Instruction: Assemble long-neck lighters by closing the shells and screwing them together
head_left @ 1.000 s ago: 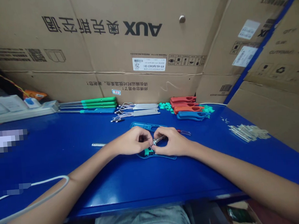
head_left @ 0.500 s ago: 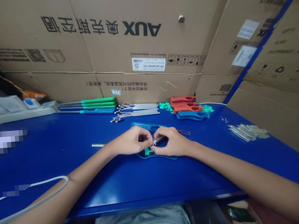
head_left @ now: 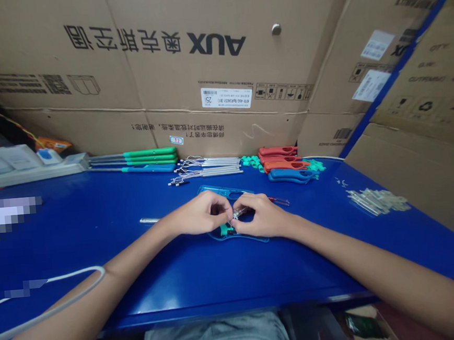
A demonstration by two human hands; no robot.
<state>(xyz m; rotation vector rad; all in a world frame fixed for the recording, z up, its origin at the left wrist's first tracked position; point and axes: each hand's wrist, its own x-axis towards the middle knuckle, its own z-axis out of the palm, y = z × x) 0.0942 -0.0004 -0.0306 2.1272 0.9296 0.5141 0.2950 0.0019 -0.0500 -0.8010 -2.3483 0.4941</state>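
In the middle of the blue table, my right hand (head_left: 260, 217) pinches a small clear tube with a pale fitting (head_left: 236, 214) at its end. My left hand (head_left: 205, 213) meets it fingertip to fingertip, pinching at that fitting; what exactly it grips is too small to make out. Beneath both hands lies a translucent blue lighter handle half (head_left: 256, 238) with a green trigger (head_left: 225, 230) and a black part in it. Just behind them lies another blue handle half (head_left: 221, 190). A metal tube (head_left: 148, 220) pokes out left of my left hand, and a red screwdriver (head_left: 280, 201) right of my right hand.
Along the back lie assembled long lighters (head_left: 151, 160), metal rods with wires (head_left: 219, 170), green triggers (head_left: 253, 162) and red and blue handles (head_left: 294, 174). Clear tubes (head_left: 371, 200) are heaped at the right. A white cable (head_left: 78, 273) crosses my left forearm. Cardboard (head_left: 165, 80) walls the back.
Both hands stay in nearly the same place. The fingertips have shifted slightly, and a little more of the pale fitting shows between them.
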